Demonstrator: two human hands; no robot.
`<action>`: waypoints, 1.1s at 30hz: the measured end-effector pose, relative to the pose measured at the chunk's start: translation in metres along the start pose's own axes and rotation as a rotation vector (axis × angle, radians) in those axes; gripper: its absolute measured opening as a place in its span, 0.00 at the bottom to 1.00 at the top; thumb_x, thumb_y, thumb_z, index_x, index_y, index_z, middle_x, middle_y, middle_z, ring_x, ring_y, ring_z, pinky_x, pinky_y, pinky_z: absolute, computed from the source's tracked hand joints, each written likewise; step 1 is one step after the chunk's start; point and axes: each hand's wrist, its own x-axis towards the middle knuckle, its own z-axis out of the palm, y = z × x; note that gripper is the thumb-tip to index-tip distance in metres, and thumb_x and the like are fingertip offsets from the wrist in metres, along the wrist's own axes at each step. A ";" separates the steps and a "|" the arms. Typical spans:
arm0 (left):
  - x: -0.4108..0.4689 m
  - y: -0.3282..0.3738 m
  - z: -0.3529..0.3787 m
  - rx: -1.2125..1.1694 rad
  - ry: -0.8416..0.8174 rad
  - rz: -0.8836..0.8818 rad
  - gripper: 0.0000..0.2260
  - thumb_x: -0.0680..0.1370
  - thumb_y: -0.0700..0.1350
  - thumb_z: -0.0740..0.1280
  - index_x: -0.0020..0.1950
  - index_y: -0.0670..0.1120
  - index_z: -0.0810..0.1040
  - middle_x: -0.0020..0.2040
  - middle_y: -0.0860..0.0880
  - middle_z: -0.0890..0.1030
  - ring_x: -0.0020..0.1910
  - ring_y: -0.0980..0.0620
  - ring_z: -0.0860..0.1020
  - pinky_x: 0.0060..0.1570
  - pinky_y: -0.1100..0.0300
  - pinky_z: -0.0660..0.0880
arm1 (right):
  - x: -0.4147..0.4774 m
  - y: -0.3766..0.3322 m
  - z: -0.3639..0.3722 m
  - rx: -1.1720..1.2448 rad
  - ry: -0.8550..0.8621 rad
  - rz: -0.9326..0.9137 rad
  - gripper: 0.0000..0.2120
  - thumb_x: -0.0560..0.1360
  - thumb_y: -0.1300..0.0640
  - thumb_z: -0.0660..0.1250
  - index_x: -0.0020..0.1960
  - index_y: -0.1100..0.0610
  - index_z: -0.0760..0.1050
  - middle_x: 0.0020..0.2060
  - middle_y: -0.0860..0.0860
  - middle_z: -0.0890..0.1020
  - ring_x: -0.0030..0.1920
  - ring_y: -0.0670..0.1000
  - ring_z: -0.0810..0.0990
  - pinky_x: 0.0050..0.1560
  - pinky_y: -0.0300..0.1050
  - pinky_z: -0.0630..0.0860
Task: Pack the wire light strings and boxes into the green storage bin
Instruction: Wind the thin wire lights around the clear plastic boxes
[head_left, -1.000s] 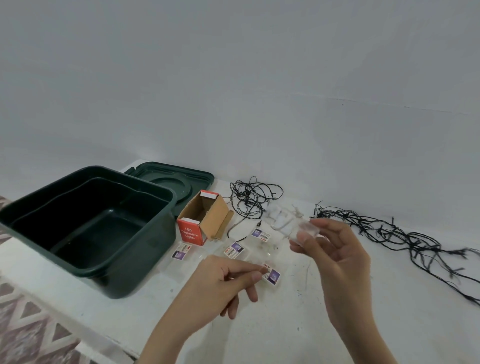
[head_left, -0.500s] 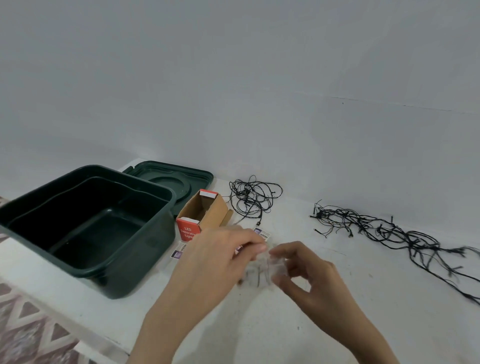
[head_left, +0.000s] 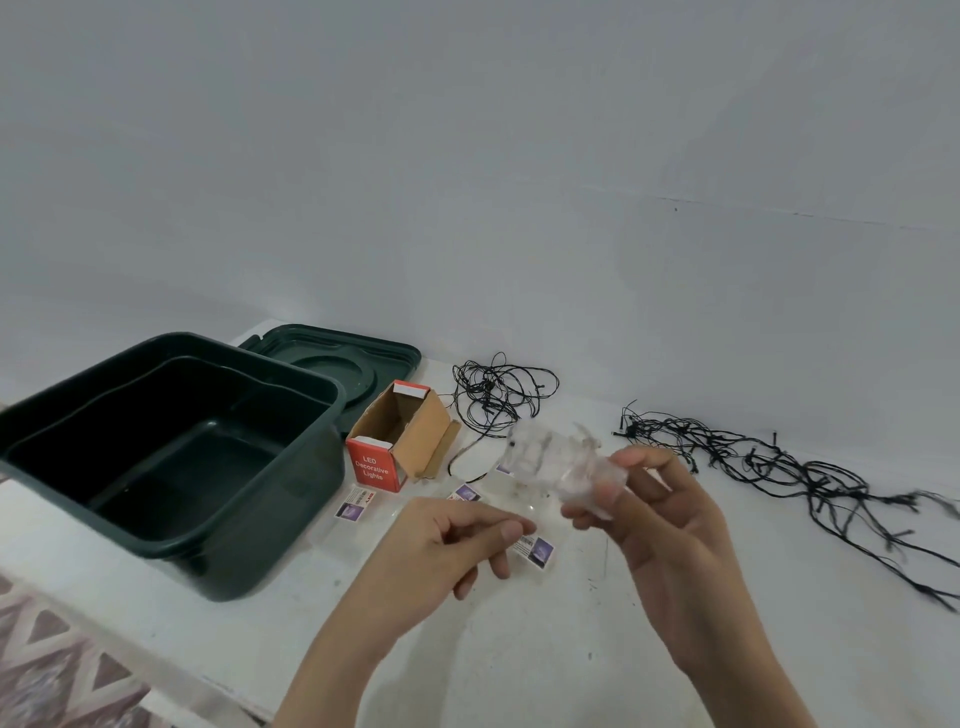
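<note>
My right hand (head_left: 660, 525) holds up a clear plastic packet (head_left: 550, 460) between thumb and fingers, above the white table. My left hand (head_left: 452, 545) hovers just left of it with thumb and forefinger pressed together; whether it holds anything is hard to tell. The dark green bin (head_left: 171, 457) stands open and empty at the left. An open red and brown LED lights box (head_left: 397, 441) lies beside it. One small black wire bundle (head_left: 498, 395) lies behind the box. A longer tangled black string (head_left: 769, 462) stretches off to the right.
The bin's green lid (head_left: 337, 358) lies flat behind the bin. Several small clear packets with purple labels (head_left: 535, 551) are scattered on the table under my hands. A wall rises close behind. The table's front edge runs at the lower left above a patterned floor (head_left: 52, 660).
Half a second ago both hands held the clear packet low over the table. Now my right hand has lifted it up and to the right, and my left hand has come away from it.
</note>
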 end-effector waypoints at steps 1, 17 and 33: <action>-0.001 -0.001 0.000 0.000 0.004 -0.012 0.06 0.75 0.43 0.67 0.46 0.48 0.85 0.29 0.50 0.80 0.21 0.57 0.66 0.23 0.71 0.62 | 0.001 -0.002 0.001 -0.025 0.054 -0.037 0.23 0.56 0.51 0.81 0.44 0.57 0.75 0.35 0.57 0.81 0.33 0.57 0.81 0.37 0.41 0.77; -0.012 0.036 -0.001 0.587 0.128 0.292 0.07 0.75 0.52 0.67 0.39 0.55 0.82 0.33 0.60 0.81 0.26 0.61 0.72 0.28 0.72 0.65 | -0.001 0.001 -0.006 -1.232 -0.111 -0.247 0.16 0.71 0.62 0.70 0.47 0.42 0.69 0.42 0.41 0.76 0.39 0.46 0.76 0.38 0.29 0.70; 0.006 0.008 -0.009 0.019 0.019 0.125 0.08 0.74 0.43 0.68 0.39 0.52 0.85 0.25 0.51 0.73 0.22 0.59 0.63 0.24 0.71 0.60 | 0.002 -0.014 0.000 0.126 -0.146 0.140 0.20 0.53 0.55 0.83 0.38 0.55 0.76 0.34 0.57 0.81 0.32 0.56 0.81 0.34 0.41 0.77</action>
